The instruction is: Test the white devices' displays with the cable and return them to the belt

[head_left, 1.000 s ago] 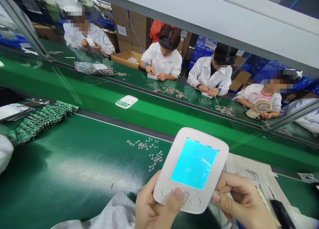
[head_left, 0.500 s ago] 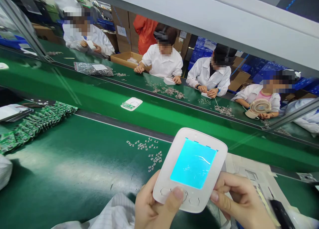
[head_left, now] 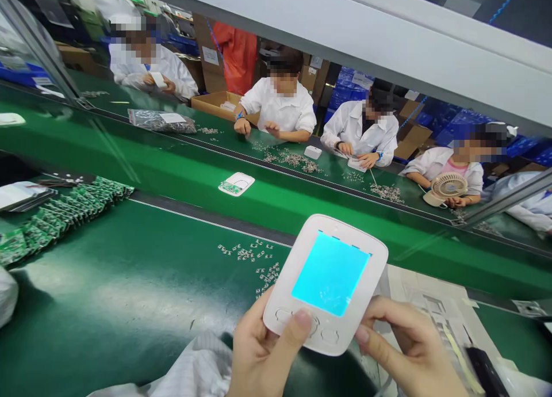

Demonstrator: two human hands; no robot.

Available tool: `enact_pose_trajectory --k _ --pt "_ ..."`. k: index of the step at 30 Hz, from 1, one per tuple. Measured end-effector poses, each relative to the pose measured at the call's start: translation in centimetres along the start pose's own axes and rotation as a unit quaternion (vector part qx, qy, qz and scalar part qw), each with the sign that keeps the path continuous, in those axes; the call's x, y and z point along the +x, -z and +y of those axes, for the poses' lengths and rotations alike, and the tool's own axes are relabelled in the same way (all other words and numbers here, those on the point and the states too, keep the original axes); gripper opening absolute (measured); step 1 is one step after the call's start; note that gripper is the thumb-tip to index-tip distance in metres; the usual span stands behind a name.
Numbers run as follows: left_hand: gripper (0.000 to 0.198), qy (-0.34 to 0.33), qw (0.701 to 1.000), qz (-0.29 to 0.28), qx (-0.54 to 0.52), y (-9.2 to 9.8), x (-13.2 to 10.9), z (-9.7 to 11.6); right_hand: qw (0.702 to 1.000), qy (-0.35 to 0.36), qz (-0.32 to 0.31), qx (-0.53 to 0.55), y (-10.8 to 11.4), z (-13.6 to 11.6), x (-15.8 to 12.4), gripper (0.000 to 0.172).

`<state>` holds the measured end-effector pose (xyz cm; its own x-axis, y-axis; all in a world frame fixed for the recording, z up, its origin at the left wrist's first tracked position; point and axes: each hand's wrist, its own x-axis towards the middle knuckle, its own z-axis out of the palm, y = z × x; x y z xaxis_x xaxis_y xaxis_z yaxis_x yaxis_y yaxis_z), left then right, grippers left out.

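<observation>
A white device shell point(head_left: 326, 282) with a bright blue screen film is held up in front of me over the green bench. My left hand point(head_left: 263, 354) grips its lower left corner, thumb pressed on the button row. My right hand point(head_left: 405, 351) holds the lower right edge, thumb against the rim and fingers curled behind. Small metal parts point(head_left: 254, 262) lie scattered on the green mat just beyond the shell.
A row of green circuit boards point(head_left: 64, 213) lies at the left. An open white shell with a board point(head_left: 236, 184) rides the green conveyor belt. Several people in white coats work across the belt. White paper sheets point(head_left: 435, 308) and a dark tool point(head_left: 485, 371) lie at the right.
The shell in my hands rose slightly and shifted left. The open shell on the belt travelled to the right. A person opposite put a white part down on the far bench.
</observation>
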<state>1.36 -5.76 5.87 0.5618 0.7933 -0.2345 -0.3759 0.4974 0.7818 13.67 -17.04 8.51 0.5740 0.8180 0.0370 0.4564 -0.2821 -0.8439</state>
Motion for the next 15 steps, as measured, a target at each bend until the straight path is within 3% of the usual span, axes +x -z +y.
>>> enact_pose_trajectory --k 3,6,12,15 --pt "0.034 -0.016 1.0 -0.004 -0.01 0.1 0.5 0.2 0.995 0.086 0.034 -0.042 -0.3 0.1 0.3 0.008" --pt "0.027 -0.028 0.999 -0.023 -0.017 0.4 1.1 0.4 0.987 0.146 0.032 -0.049 -0.5 0.1 0.7 0.013" --pt "0.023 -0.019 0.988 -0.152 0.034 1.7 2.5 0.8 0.984 0.165 0.002 -0.066 -0.3 -0.1 0.7 0.02" --pt "0.021 -0.043 0.99 -0.126 0.049 2.2 4.1 1.7 0.976 0.18 -0.004 -0.12 0.3 -0.2 0.4 0.016"
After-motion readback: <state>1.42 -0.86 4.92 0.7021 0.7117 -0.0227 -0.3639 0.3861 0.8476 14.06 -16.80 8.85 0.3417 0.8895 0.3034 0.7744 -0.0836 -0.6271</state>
